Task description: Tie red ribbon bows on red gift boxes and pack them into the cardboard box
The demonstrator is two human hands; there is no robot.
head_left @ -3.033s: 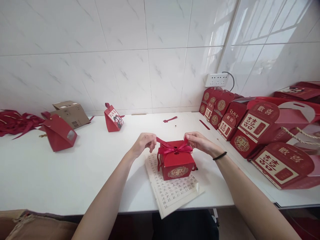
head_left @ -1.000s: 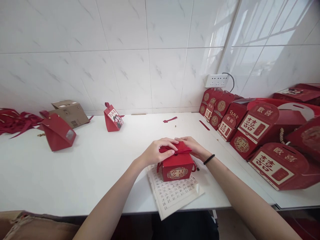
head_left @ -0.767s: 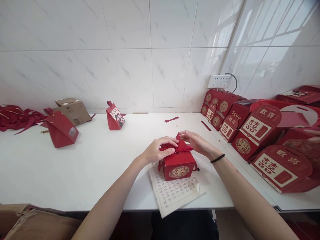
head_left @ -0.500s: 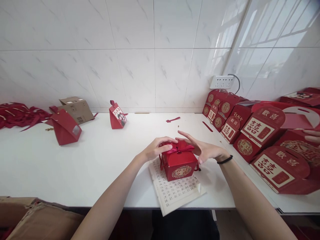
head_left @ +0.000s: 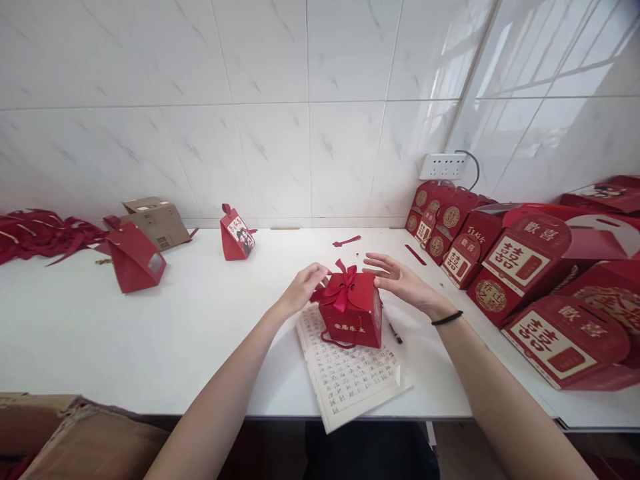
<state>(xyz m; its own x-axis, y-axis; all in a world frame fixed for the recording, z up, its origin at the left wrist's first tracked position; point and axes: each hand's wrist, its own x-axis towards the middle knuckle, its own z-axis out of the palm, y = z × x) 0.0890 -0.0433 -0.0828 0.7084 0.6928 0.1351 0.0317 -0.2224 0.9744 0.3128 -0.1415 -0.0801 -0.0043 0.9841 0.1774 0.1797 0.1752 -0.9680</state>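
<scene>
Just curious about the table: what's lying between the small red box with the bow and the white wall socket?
In the head view, a red ribbon scrap lies on the white table between the small red box and socket.

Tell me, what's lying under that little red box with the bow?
A sheet of paper printed with rows of characters lies under the red box, on the white table. The part beneath the box is covered.
</scene>
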